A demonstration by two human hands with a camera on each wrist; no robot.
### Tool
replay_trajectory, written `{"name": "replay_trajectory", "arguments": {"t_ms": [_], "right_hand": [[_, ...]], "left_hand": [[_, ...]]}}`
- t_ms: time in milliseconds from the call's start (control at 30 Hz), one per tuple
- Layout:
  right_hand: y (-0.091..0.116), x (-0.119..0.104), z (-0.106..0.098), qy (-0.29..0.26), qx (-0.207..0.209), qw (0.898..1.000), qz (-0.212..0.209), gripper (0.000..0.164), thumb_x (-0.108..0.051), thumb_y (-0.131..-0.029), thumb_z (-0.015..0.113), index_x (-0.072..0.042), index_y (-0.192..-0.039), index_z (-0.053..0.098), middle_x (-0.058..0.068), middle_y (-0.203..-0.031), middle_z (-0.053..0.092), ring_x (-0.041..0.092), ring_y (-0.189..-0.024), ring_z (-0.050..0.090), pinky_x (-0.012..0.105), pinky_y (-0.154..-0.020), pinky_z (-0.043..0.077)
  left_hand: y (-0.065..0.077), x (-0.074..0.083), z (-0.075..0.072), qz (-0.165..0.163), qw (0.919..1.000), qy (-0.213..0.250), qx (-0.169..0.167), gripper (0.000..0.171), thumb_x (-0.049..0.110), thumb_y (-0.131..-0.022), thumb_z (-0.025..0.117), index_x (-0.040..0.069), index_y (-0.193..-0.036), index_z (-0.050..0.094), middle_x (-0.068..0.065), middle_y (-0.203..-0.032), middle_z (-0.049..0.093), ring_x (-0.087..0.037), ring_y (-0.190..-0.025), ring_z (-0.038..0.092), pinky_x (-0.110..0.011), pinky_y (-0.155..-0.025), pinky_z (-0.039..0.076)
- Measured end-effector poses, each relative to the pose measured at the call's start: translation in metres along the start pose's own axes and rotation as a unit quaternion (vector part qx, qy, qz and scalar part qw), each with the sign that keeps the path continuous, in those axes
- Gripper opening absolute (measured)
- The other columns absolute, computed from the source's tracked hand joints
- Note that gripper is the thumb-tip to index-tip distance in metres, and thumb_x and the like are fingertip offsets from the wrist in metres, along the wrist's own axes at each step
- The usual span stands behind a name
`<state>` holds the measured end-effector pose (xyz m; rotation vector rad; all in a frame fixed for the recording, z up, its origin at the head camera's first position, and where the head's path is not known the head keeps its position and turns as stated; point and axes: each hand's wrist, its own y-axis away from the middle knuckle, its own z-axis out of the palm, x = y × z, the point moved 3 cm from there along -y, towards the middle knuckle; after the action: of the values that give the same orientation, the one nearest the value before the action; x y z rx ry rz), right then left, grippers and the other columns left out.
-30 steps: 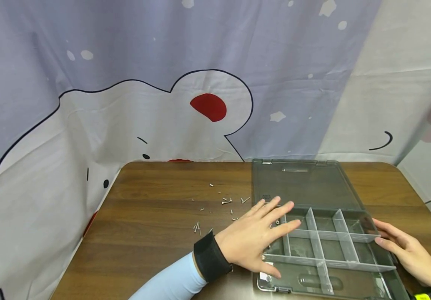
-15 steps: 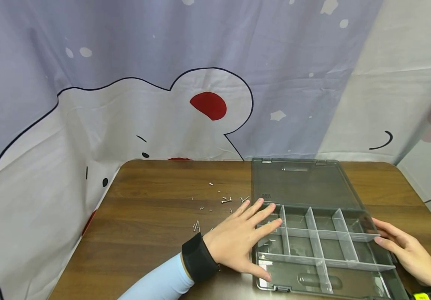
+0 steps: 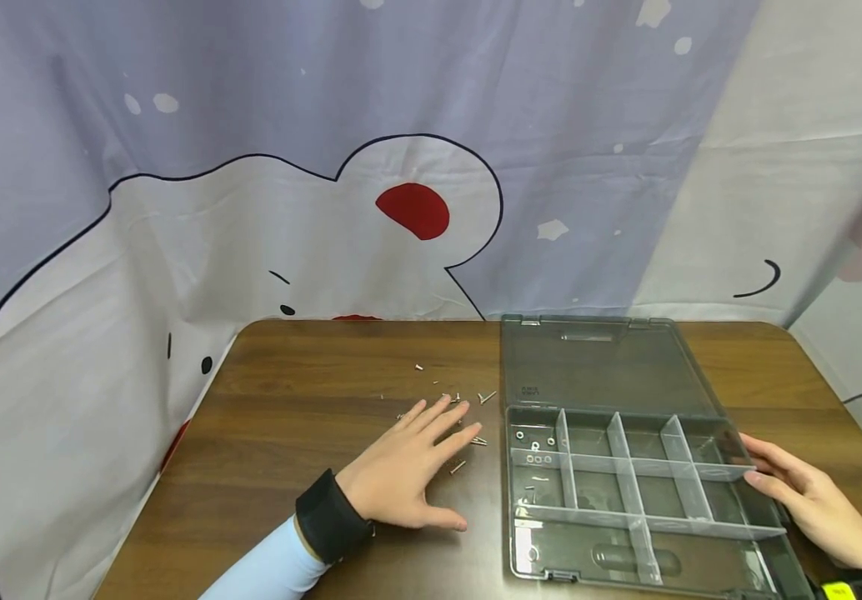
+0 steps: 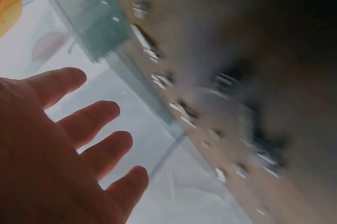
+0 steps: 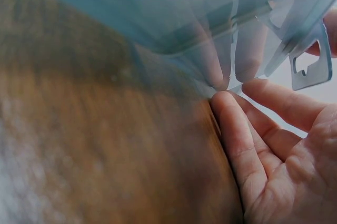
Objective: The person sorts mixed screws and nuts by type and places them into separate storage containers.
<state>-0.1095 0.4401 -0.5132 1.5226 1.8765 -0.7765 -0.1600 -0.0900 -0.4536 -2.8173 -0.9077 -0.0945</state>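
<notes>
My left hand (image 3: pixel 408 467) is spread above the table among small metal screws, with nothing in its grasp. In the left wrist view the fingers of the left hand (image 4: pixel 89 129) are parted, and several blurred screws (image 4: pixel 145 42) lie on the wood. Right of it stands a grey see-through compartment box (image 3: pixel 629 487), its lid (image 3: pixel 592 362) folded back. Nuts (image 3: pixel 536 447) and a few small pieces lie in its left compartments. My right hand (image 3: pixel 821 500) touches the box's right side, thumb near the rim; the right wrist view shows the right hand's (image 5: pixel 253 145) fingertips against the wall.
The brown wooden table (image 3: pixel 288 400) carries loose screws (image 3: pixel 486 397) left of the box, partly hidden by the left hand. A patterned curtain (image 3: pixel 311 100) hangs behind. A latch (image 5: pixel 313 66) sticks out from the box near the right hand.
My left hand has moved left, from over the box's left compartments to over the loose screws, uncovering the nuts. The right hand stays at the box's right side.
</notes>
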Motion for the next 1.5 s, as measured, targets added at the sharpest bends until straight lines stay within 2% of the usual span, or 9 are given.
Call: {"name": "replay_trajectory", "arguments": {"t_ms": [167,300,433,567,700,967,1300,1500], "right_hand": [[-0.001,-0.001,0.001,0.004,0.0,1.0,0.007,0.053,-0.008,-0.107,0.051,0.008,-0.155,0.035,-0.045,-0.134,0.033,-0.03,-0.114,0.039,0.0,-0.081,0.039],[-0.001,-0.002,0.0,0.009,-0.001,1.0,0.01,0.053,-0.009,-0.107,0.052,0.007,-0.155,0.035,-0.046,-0.133,0.033,-0.03,-0.113,0.039,0.0,-0.08,0.039],[-0.001,-0.003,-0.002,0.016,-0.002,1.0,0.013,0.053,-0.008,-0.107,0.052,0.008,-0.154,0.035,-0.047,-0.131,0.032,-0.03,-0.112,0.039,0.0,-0.079,0.039],[-0.001,-0.003,-0.002,0.013,-0.003,1.0,0.011,0.053,-0.008,-0.107,0.051,0.008,-0.155,0.034,-0.047,-0.132,0.032,-0.029,-0.112,0.039,0.0,-0.079,0.039],[-0.002,-0.002,-0.001,0.011,-0.002,1.0,0.009,0.053,-0.007,-0.107,0.051,0.009,-0.154,0.034,-0.047,-0.132,0.032,-0.029,-0.113,0.039,0.0,-0.079,0.039],[0.0,0.0,0.0,0.005,-0.001,1.0,0.016,0.054,-0.009,-0.108,0.051,0.009,-0.155,0.033,-0.043,-0.134,0.032,-0.033,-0.114,0.034,-0.001,-0.081,0.038],[0.0,0.001,0.0,0.004,-0.004,1.0,0.007,0.053,-0.008,-0.108,0.049,0.009,-0.155,0.032,-0.044,-0.135,0.031,-0.033,-0.115,0.033,-0.001,-0.08,0.039],[0.0,0.001,0.0,-0.003,-0.003,1.0,-0.003,0.052,-0.005,-0.108,0.049,0.009,-0.155,0.032,-0.044,-0.136,0.031,-0.033,-0.116,0.033,-0.001,-0.081,0.039]], "left_hand": [[0.022,-0.021,0.002,-0.038,0.999,0.019,0.011,0.098,0.069,-0.086,0.07,0.016,-0.161,0.037,-0.012,-0.167,0.035,-0.034,-0.153,0.037,-0.056,-0.121,0.036],[0.035,-0.035,0.002,-0.068,0.997,0.016,0.033,0.081,0.055,-0.09,0.074,0.011,-0.153,0.049,-0.009,-0.152,0.052,-0.025,-0.137,0.053,-0.046,-0.112,0.047],[0.042,-0.045,0.0,-0.085,0.9953,0.006,0.045,0.064,0.04,-0.089,0.078,0.007,-0.141,0.06,-0.003,-0.129,0.062,-0.018,-0.115,0.062,-0.036,-0.099,0.054],[0.045,-0.051,-0.001,-0.092,0.9944,-0.003,0.053,0.048,0.022,-0.085,0.078,0.006,-0.129,0.066,-0.001,-0.111,0.066,-0.014,-0.098,0.063,-0.032,-0.086,0.058],[0.047,-0.055,0.0,-0.094,0.994,-0.001,0.055,0.042,0.011,-0.079,0.076,0.006,-0.121,0.069,0.0,-0.104,0.066,-0.013,-0.092,0.066,-0.031,-0.082,0.059],[0.046,-0.055,0.0,-0.093,0.9945,0.009,0.048,0.034,0.004,-0.079,0.078,0.009,-0.111,0.069,-0.001,-0.1,0.068,-0.014,-0.087,0.067,-0.03,-0.077,0.059],[0.042,-0.054,0.002,-0.075,0.9947,-0.001,0.071,0.032,-0.003,-0.078,0.077,0.01,-0.106,0.071,0.001,-0.096,0.069,-0.013,-0.085,0.07,-0.031,-0.075,0.06],[0.042,-0.054,0.002,-0.081,0.9939,-0.014,0.073,0.027,-0.002,-0.078,0.078,0.01,-0.101,0.07,0.001,-0.09,0.066,-0.014,-0.079,0.069,-0.03,-0.07,0.059]]}}
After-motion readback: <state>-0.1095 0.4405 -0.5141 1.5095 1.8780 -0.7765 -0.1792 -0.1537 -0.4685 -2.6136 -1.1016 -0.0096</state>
